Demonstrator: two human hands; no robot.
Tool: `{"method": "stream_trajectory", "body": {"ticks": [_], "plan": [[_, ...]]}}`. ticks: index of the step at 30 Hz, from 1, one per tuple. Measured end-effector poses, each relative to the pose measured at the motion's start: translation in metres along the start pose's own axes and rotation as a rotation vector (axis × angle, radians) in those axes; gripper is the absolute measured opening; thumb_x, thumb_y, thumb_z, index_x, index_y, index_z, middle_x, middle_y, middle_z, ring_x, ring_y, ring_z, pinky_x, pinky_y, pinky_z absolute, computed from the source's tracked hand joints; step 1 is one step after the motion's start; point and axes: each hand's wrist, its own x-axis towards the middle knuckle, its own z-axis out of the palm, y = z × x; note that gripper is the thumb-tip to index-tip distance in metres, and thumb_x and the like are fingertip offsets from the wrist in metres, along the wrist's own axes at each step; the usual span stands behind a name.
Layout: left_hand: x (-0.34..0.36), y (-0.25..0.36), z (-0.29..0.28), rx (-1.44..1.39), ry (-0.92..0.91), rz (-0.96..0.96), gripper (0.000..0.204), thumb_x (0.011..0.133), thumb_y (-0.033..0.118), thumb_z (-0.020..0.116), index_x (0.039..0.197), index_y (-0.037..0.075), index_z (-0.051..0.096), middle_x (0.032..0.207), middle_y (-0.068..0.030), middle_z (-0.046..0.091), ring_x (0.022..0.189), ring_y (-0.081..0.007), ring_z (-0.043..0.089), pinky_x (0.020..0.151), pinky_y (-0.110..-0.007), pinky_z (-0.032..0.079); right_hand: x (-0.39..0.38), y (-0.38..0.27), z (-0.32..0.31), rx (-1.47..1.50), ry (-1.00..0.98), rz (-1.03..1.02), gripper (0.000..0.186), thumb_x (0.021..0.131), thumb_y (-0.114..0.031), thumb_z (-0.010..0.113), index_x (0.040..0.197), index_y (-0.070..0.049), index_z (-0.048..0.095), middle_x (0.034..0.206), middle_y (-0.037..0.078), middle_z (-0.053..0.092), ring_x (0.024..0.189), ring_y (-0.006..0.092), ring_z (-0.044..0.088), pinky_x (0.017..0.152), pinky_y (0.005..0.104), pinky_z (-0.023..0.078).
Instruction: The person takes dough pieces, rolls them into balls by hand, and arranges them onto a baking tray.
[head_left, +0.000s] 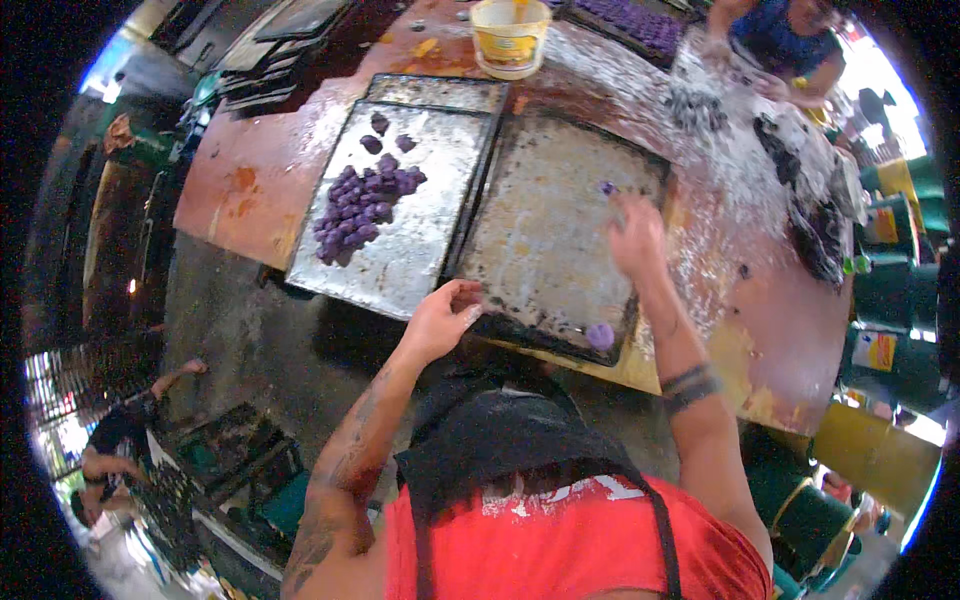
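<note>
Two metal baking trays lie side by side on the table. On the shiny left tray sits a heap of purple dough balls, with a few loose ones beyond it. The worn right tray bears one purple dough ball at its near right corner and a small purple dough piece farther up. My right hand is over this tray, its blurred fingertips just short of the small piece. Near the trays' front edges, my left hand has loosely curled fingers, the thumb apart, and nothing visible between them.
A yellow and white bucket stands behind the trays. White flour covers much of the table's far right, where a co-worker leans in. Dark trays are stacked far left; another tray of purple pieces lies at the back.
</note>
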Motion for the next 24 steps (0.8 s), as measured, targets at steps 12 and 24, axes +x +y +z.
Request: {"method": "stream_trajectory", "body": {"ticks": [12, 24], "plan": [[0.037, 0.020, 0.002, -0.516, 0.005, -0.205, 0.034, 0.102, 0.018, 0.063, 0.133, 0.005, 0.057, 0.115, -0.0065, 0.069, 0.093, -0.0164, 0.067, 0.080, -0.030, 0.053, -0.025, -0.169, -0.010, 0.588, -0.536, 0.276, 0.035, 0.084, -0.016, 0.075, 0.117, -0.007, 0.071, 0.110, 0.014, 0.072, 0.098, 0.0268, 0.068, 0.087, 0.0392, 0.054], [0.023, 0.036, 0.029, -0.183, 0.054, -0.096, 0.032, 0.095, -0.002, 0.054, 0.126, -0.001, 0.057, 0.117, -0.0103, 0.066, 0.097, -0.0183, 0.067, 0.083, -0.031, 0.054, -0.018, 0.067, -0.023, 0.062, -0.327, 0.310, 0.035, 0.083, -0.016, 0.067, 0.115, -0.004, 0.072, 0.110, 0.022, 0.072, 0.106, 0.0373, 0.068, 0.091, 0.0453, 0.054]]}}
